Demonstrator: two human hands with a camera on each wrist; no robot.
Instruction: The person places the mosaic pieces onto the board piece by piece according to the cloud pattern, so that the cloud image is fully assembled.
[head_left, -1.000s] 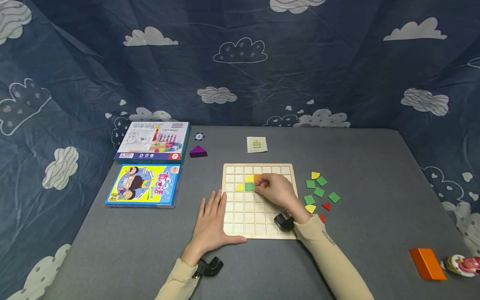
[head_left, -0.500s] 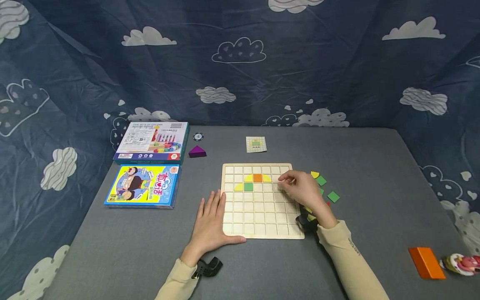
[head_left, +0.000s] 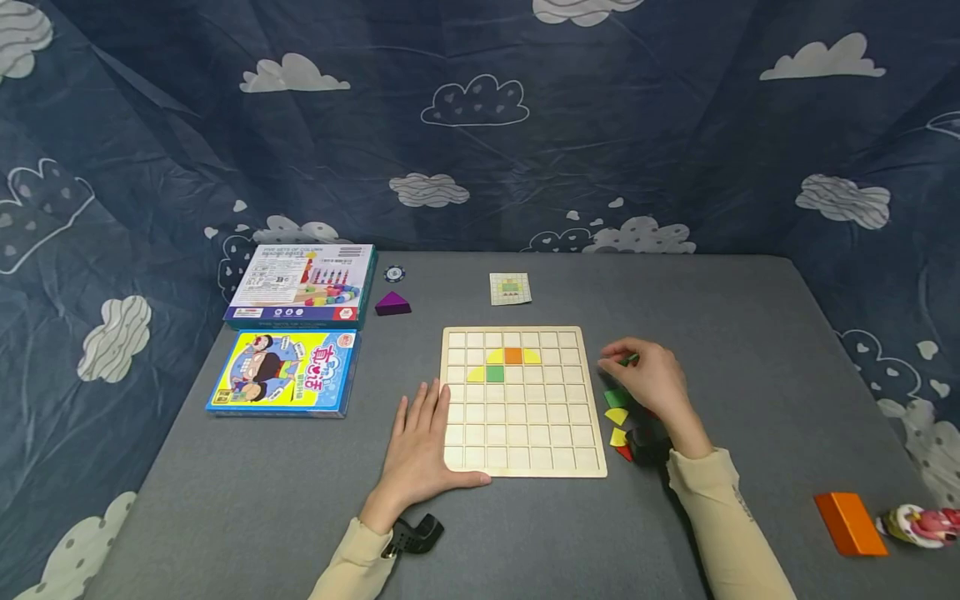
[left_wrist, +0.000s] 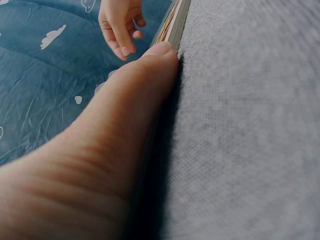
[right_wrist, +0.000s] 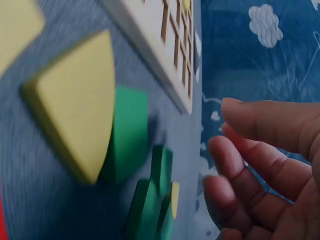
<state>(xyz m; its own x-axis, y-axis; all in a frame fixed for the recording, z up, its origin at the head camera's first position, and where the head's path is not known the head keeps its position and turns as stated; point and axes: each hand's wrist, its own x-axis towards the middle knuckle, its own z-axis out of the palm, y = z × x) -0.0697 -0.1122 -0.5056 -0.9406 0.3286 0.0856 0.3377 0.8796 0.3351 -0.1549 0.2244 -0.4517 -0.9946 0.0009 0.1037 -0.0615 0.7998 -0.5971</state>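
A wooden grid board (head_left: 525, 414) lies on the grey table. In its upper rows sit an orange square (head_left: 513, 357), a green square (head_left: 495, 374) and yellow curved-edge pieces (head_left: 532, 357). My left hand (head_left: 416, 450) rests spread at the board's lower left corner, its thumb (left_wrist: 132, 95) along the front edge. Off the board's right side, my right hand (head_left: 651, 379) hovers over the loose pieces with thumb and fingers apart, holding nothing. Near it lie a yellow curved-edge piece (right_wrist: 75, 105) and green squares (right_wrist: 131, 132); the hand hides part of the pile in the head view.
Behind the board lies a small pattern card (head_left: 510, 289). Two boxes, the nearer one yellow and blue (head_left: 283, 372), stand at the left beside a purple triangular block (head_left: 393, 304) and a round chip (head_left: 394, 273). An orange block (head_left: 850, 523) and a figurine (head_left: 921, 527) are at the right.
My right hand has moved right, from the orange square on the board to the loose pieces, uncovering a yellow piece beside that square. The left hand stays put.
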